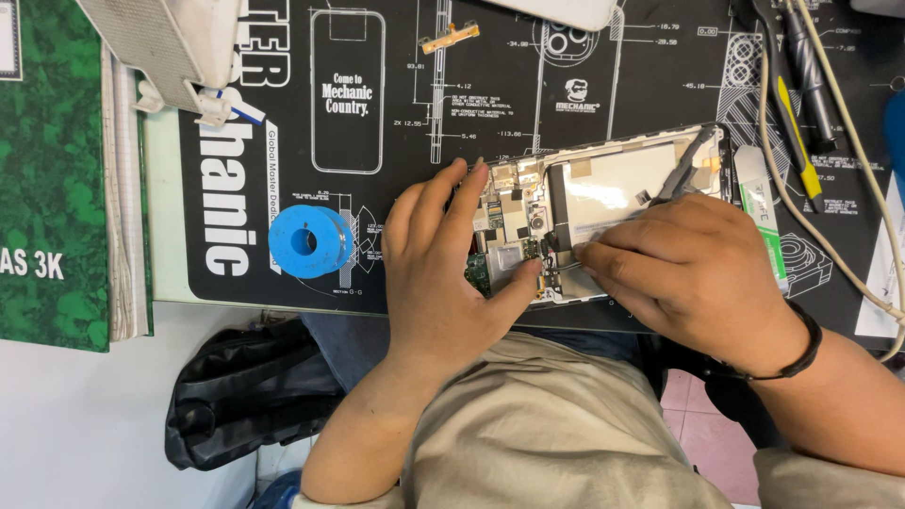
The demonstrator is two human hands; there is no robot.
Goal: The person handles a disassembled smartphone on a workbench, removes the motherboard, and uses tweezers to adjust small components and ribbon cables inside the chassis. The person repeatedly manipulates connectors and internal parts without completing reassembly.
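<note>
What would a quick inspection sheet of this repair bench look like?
Surface: black repair mat printed with white diagrams, on a white table.
Job's things: opened smartphone, back cover off, circuit board and battery exposed.
Clutter: blue tape roll, small gold flex part, green-labelled tube, yellow-and-black tool, green book.
Hands: left hand steadies the phone's left end; right hand holds tweezers over the phone.
Cables: cream cable crossing the mat's right side.
Surroundings: black bag below the table edge, person's beige shirt.
</note>
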